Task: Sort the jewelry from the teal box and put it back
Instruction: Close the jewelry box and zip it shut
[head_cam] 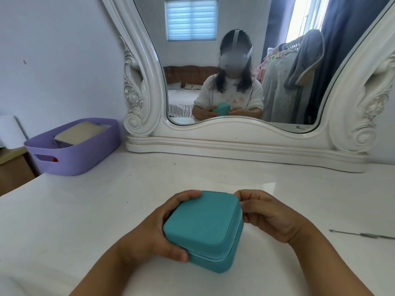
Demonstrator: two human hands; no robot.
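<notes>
Setting: white dressing table (89,210), ornate mirror (235,60) behind.
Box: teal box (203,227), closed, just above the tabletop near me.
Grip: my left hand (154,231) wraps its side; right hand (265,212) pinches the far corner.
Risk: opening it tilted could spill jewelry.

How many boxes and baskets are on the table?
2. The closed teal box is at the near middle, held between both hands. The purple basket sits at the far left, by the mirror.
</notes>
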